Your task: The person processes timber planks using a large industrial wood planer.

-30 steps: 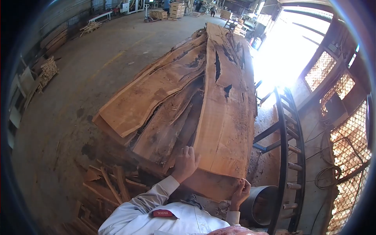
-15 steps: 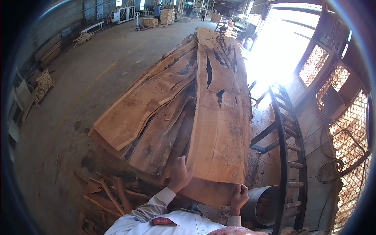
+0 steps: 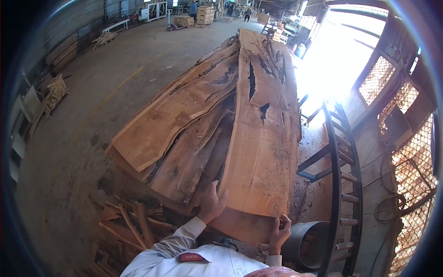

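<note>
Two hands grip the near end of the top slab, a long, rough-edged plank of reddish wood that lies on a stack of similar slabs and runs away from the person toward the far end of the shed. The left hand clasps the slab's left edge close to its near end, fingers laid up against the side and the thumb hooked over the top face. The right hand is curled tightly around the near right corner, its fingers wrapped over the end edge.

Dark splits and holes run along the slab's middle farther up. Just to its left lies a lower slab, wider and paler, with cracked, darker boards between the two. On the concrete floor below the left hand is a heap of broken offcuts. A black metal roller rack runs along the stack's right side, and a grey pipe sits just beside the right hand. Wire-mesh windows line the right wall, and stacked timber stands far off at the back.
</note>
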Tool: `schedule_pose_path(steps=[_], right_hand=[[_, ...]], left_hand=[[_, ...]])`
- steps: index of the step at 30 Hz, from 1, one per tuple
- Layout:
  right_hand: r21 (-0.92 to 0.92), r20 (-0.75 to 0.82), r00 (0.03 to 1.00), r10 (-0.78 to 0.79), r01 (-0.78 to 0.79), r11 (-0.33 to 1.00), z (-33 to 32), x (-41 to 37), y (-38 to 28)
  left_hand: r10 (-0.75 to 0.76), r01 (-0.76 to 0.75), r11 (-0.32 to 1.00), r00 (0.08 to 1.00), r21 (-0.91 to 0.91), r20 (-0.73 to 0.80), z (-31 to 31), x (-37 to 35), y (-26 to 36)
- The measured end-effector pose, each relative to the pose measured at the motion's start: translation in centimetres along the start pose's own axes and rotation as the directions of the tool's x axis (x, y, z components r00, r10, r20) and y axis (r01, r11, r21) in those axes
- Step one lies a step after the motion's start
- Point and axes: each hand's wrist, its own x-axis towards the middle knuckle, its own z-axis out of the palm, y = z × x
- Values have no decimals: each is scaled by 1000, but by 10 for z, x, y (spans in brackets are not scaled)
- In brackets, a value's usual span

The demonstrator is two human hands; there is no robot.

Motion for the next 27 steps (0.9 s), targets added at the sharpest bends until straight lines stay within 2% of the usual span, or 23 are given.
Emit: schedule_pose_path(steps=[5, 8, 13, 27], right_hand=[[18, 7, 999, 45, -45, 999, 0, 3, -2], [27, -42, 999, 0, 2, 1000, 3, 4, 3], [12, -35, 999, -11, 12, 1000, 2, 4, 5], [8, -30, 999, 13, -12, 1000, 1, 5, 5]], left_hand=[[-27, 27, 999, 1000, -46, 3, 2, -1, 0], [-45, 46, 997, 999, -63, 12, 3, -1, -1], [-38, 39, 996, 999, -76, 21, 4, 0, -3], [-28, 30, 999, 999, -45, 44, 1, 1, 1]])
